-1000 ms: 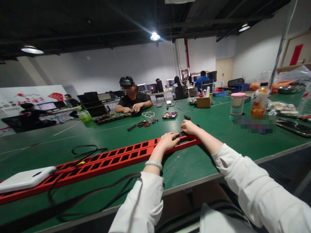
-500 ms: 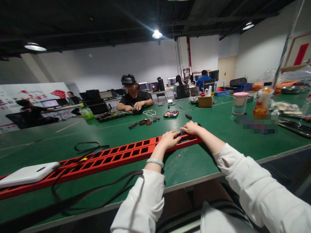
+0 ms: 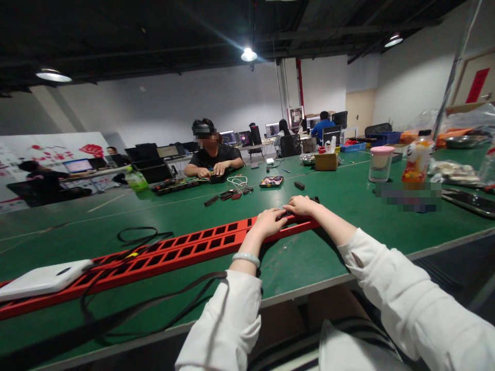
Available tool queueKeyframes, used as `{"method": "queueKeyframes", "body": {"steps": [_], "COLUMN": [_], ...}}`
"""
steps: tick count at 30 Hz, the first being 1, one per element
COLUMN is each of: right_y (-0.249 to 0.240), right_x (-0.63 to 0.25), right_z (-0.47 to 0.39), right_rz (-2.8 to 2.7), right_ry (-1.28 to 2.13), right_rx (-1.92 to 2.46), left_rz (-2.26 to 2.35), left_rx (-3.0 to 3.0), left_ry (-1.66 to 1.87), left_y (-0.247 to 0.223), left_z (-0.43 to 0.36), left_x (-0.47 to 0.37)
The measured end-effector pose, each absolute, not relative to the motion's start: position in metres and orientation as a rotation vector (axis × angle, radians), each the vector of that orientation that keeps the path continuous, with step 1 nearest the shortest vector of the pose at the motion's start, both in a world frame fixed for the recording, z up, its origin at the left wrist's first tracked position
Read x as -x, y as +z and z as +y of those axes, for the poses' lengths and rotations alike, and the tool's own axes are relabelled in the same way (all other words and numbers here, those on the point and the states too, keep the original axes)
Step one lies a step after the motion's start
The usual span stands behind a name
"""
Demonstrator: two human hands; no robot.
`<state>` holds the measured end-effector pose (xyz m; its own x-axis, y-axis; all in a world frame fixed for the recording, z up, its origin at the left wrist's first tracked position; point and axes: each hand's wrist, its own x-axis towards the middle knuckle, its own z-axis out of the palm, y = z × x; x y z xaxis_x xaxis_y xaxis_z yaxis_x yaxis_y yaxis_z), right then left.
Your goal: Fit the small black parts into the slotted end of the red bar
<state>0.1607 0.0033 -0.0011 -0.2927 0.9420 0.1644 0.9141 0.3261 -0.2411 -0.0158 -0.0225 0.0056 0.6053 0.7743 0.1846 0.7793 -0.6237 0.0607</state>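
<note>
A long red slotted strip (image 3: 193,249) with rows of rectangular openings lies slantwise across the table. At its right end, my left hand (image 3: 269,222) rests with bent fingers on a small black piece (image 3: 288,213) set in the strip. My right hand (image 3: 302,205) curls over the same end, its fingertips close to those of the left and pressed on that black piece. Both hands cover most of the piece, so its shape is hard to make out. Another dark bit (image 3: 316,199) shows just past the right hand.
On the strip's left end lies a white power bank (image 3: 46,278), with a black cable (image 3: 143,234) and a blurred strap around it. Several black pieces (image 3: 228,195) lie ahead. A lidded cup (image 3: 381,165) and juice bottle (image 3: 416,159) stand right. A co-worker (image 3: 214,154) handles parts opposite.
My right hand has shifted slightly left, nearer to the left hand's fingertips, covering more of the black piece. The left hand and the red strip stay nearly in place.
</note>
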Motion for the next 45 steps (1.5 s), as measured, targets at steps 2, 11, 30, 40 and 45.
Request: {"method": "queueKeyframes", "body": {"steps": [2,11,30,40,45], "right_y": [-0.003,-0.005,0.001,0.005,0.007], "right_x": [-0.161,-0.17,-0.189,-0.188,-0.187], "right_z": [0.005,0.012,0.02,0.015,0.011], "right_rz": [-2.311,-2.152,-2.087,-2.078,-2.111], "right_ry": [0.136,-0.056,0.057,0.177,0.16], "right_rx": [1.67,1.555,1.403,1.54,1.572], "left_rz": [-1.361,-1.415,-1.377,-1.391,-1.509], "left_rx": [2.791,2.776,2.778,2.78,2.744], "left_ry": [-0.306,-0.302,-0.284,-0.308,-0.38], "left_y": [0.006,0.006,0.004,0.004,0.0], "left_z": [-0.023,-0.023,-0.019,-0.02,-0.016], "left_x": [0.016,0.016,0.017,0.016,0.017]}}
